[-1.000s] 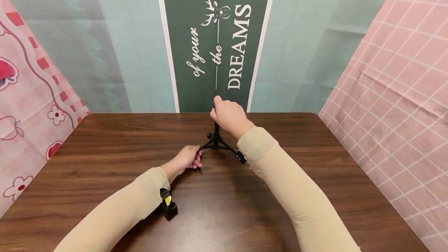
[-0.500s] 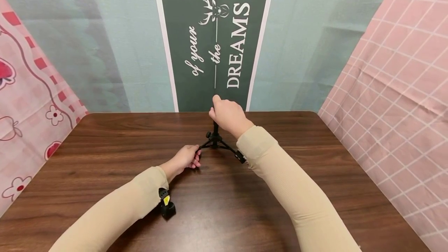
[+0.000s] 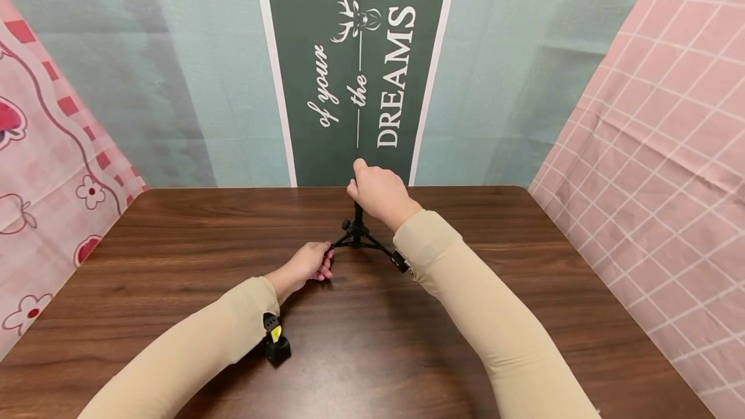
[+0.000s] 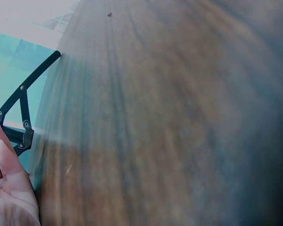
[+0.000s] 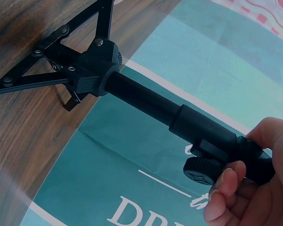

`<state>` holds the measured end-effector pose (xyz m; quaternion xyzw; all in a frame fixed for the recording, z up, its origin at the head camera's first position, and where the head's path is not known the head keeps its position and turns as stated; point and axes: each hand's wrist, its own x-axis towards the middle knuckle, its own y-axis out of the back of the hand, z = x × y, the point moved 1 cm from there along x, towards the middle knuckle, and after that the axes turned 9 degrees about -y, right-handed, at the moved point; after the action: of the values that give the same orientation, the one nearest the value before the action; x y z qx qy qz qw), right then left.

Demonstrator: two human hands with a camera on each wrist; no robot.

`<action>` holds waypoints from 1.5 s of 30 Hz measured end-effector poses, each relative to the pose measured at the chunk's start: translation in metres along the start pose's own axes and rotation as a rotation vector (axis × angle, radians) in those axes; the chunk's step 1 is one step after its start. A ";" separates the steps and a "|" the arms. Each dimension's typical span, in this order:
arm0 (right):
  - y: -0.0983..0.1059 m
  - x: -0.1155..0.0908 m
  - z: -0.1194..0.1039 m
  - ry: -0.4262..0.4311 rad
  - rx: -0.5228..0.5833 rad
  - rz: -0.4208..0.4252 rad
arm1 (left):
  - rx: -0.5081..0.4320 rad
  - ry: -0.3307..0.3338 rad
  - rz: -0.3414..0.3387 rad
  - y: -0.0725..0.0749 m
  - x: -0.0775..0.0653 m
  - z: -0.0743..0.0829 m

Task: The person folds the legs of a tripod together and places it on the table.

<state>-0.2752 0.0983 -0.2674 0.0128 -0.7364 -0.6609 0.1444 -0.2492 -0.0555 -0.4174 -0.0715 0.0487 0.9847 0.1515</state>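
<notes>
A black tripod stand (image 3: 357,231) stands upright near the table's far edge, its legs spread on the wood. My right hand (image 3: 381,194) grips the upper part of its pole from above. In the right wrist view the fingers of this hand (image 5: 243,193) curl round the pole (image 5: 144,99), just beside a round ridged knob (image 5: 201,170). Low on the left, my left hand (image 3: 311,262) pinches the end of one leg. The left wrist view shows part of that hand (image 4: 12,183) at its left edge, with the braced black legs (image 4: 26,94) behind it.
The brown wooden table (image 3: 349,354) reaches to a hanging cloth (image 3: 314,83) with white lettering at the back. Pink patterned cloths (image 3: 652,167) hang on both sides. A black wrist strap with a camera (image 3: 276,344) sits at my left sleeve, close over the table.
The head view has shifted very slightly. Both hands keep their holds on the tripod stand, which stays in place.
</notes>
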 end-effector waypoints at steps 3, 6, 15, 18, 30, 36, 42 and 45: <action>0.001 0.000 -0.001 0.004 0.001 0.000 | 0.005 0.001 0.001 0.000 -0.001 0.000; 0.001 -0.001 -0.001 0.007 -0.001 0.002 | 0.007 -0.001 0.002 0.000 -0.002 0.001; 0.002 -0.001 -0.002 0.008 -0.003 0.000 | -0.002 -0.005 -0.009 0.001 -0.003 0.002; 0.002 -0.001 -0.003 0.010 -0.002 -0.004 | -0.007 -0.001 -0.010 0.002 -0.003 0.002; 0.002 -0.002 -0.004 -0.011 0.008 -0.021 | -0.097 0.107 -0.079 0.009 -0.002 0.007; 0.002 -0.003 -0.005 -0.011 -0.004 -0.003 | -0.098 0.169 -0.096 0.003 0.001 0.016; 0.001 -0.003 -0.004 -0.013 -0.003 -0.009 | -0.042 0.155 -0.020 -0.004 0.003 0.014; 0.000 -0.003 -0.004 -0.008 -0.002 -0.008 | -0.024 0.131 0.016 -0.005 0.003 0.010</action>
<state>-0.2716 0.0947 -0.2673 0.0128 -0.7364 -0.6621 0.1387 -0.2514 -0.0489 -0.4081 -0.1373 0.0472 0.9796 0.1393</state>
